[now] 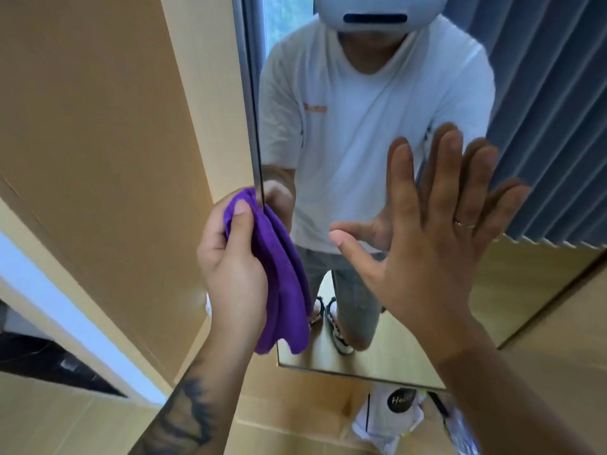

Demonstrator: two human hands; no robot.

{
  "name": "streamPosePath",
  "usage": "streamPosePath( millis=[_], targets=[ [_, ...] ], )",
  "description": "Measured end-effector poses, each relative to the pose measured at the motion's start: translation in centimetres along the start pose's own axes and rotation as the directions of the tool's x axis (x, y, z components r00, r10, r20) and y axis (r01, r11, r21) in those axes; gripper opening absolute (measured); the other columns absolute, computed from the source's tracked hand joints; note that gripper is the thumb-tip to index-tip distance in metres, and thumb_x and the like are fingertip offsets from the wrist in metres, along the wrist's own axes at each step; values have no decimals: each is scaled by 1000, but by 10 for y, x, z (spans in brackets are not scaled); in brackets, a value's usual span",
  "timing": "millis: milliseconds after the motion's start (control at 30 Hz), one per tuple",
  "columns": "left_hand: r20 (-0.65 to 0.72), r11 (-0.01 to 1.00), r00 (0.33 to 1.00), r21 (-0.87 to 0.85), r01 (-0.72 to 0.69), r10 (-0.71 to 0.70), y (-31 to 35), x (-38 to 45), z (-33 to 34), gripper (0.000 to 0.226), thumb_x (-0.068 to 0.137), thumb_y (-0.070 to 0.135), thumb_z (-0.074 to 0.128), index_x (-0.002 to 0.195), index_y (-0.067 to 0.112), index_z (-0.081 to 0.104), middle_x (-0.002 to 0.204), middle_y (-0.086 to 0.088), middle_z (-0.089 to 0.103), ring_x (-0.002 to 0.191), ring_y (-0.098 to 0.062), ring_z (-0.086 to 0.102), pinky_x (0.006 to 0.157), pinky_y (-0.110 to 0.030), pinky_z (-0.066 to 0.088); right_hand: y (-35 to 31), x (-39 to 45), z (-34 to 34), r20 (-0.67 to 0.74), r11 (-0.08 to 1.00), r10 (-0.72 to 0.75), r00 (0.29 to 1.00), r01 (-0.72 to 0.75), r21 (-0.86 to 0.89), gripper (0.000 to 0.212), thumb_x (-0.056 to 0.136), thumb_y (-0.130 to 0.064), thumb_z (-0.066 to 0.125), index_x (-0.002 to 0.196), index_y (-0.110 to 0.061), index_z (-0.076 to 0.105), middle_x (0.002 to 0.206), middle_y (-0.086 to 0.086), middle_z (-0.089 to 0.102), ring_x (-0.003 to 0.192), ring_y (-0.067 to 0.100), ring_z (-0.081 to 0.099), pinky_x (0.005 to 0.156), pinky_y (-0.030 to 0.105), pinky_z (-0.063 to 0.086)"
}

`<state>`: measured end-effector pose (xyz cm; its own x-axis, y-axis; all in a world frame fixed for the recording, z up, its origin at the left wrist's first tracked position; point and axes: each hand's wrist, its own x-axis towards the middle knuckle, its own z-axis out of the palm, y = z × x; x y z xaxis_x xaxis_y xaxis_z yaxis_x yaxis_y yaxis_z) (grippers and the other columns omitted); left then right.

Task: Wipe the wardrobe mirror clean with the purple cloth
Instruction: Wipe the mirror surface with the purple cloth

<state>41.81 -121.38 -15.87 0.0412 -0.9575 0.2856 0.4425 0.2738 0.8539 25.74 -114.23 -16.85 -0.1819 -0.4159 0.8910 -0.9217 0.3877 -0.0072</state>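
The left hand (233, 267) gripped the purple cloth (282, 274), its fingers and thumb curled round the bunched folds, and held it against the left edge of the wardrobe mirror (410, 343), where the glass met the pale wooden wardrobe panel (108, 142). Most of the cloth hung down below the hand in loose folds, partly over the glass and partly over the frame edge. The right hand (430, 244) was spread flat, fingers straight and apart, with the fingertips touching the glass to the right of the cloth, judging by the reflected hand that met them. It held nothing.

As for progress, the cloth was only at the mirror's left border, so the wipe looked to be at or near its start. No streaks, smears or wet tracks could be made out on the glass, so it could not be told which parts were already cleaned. The broad middle and right of the mirror, including the patch under the flat hand, apparently remained to be covered.
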Motion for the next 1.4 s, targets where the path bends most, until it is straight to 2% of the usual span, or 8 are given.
streamPosePath(
  millis=[200, 333, 367, 467, 600, 800, 1100, 1400],
  targets=[
    [71, 987, 984, -38, -158, 161, -8, -1, -4, 26, 110, 8, 46, 95, 14, 66, 73, 16, 72, 71, 1, 67, 73, -15, 51, 1, 1, 0, -68, 999, -33, 997, 31, -43, 104, 91, -85, 47, 168, -23, 17, 173, 18, 16, 155, 47, 10, 119, 77, 4],
    [135, 972, 964, -84, -220, 230, -18, 3, -11, 14, 106, 20, 56, 103, 14, 68, 90, -18, 73, 84, -46, 68, 80, -69, 57, 3, 0, 3, -111, 998, -58, 992, 53, -46, 103, 91, -85, 46, 168, -22, 19, 175, 17, 10, 159, 42, 5, 123, 70, -3],
    [151, 963, 952, -70, -258, 266, -19, 7, -13, 12, 104, 24, 58, 104, 19, 69, 94, -20, 73, 90, -49, 68, 84, -74, 54, 3, -1, 4, -124, 997, -67, 990, 61, -52, 103, 92, -86, 44, 169, -23, 18, 175, 17, 9, 160, 42, 5, 124, 68, -4],
    [151, 923, 911, -25, -384, 384, -18, 23, -10, 10, 98, 31, 64, 106, 31, 70, 105, -4, 75, 104, -31, 72, 98, -67, 54, 5, -1, 7, -154, 992, -108, 982, 96, -84, 101, 93, -86, 37, 169, -25, 13, 177, 13, 5, 163, 38, 2, 125, 65, -6],
    [195, 855, 838, -6, -519, 510, -22, 41, -5, 23, 94, 38, 62, 114, 31, 69, 113, -19, 73, 103, -50, 70, 92, -71, 54, 8, -10, 14, -174, 991, -104, 979, 87, -101, 96, 94, -84, 33, 169, -30, 8, 177, 9, -1, 163, 34, -2, 126, 64, -3],
    [167, 750, 745, 47, -660, 646, -33, 34, -13, 26, 105, 22, 56, 127, 18, 68, 110, 10, 72, 101, -3, 67, 103, -28, 53, 5, -27, 25, -234, 994, -91, 968, 74, -78, 85, 101, -75, 34, 169, -29, 13, 177, 10, 4, 163, 37, 2, 127, 65, 2],
    [160, 773, 770, 59, -632, 617, -103, -7, -59, 26, 105, 20, 60, 130, 26, 67, 121, 16, 72, 114, -1, 66, 105, -23, 50, -4, -59, 34, -243, 997, -57, 968, 44, -59, 78, 104, -67, 36, 168, -27, 19, 177, 11, 7, 163, 37, 4, 128, 61, 6],
    [124, 781, 773, -28, -625, 623, -23, 33, -10, 11, 101, 21, 62, 94, 28, 66, 90, 10, 67, 82, -5, 61, 89, -29, 53, 5, -66, 30, -227, 993, -102, 968, 84, -88, 75, 102, -64, 44, 166, -29, 26, 176, 11, 15, 162, 36, 12, 128, 60, 13]
  ],
)
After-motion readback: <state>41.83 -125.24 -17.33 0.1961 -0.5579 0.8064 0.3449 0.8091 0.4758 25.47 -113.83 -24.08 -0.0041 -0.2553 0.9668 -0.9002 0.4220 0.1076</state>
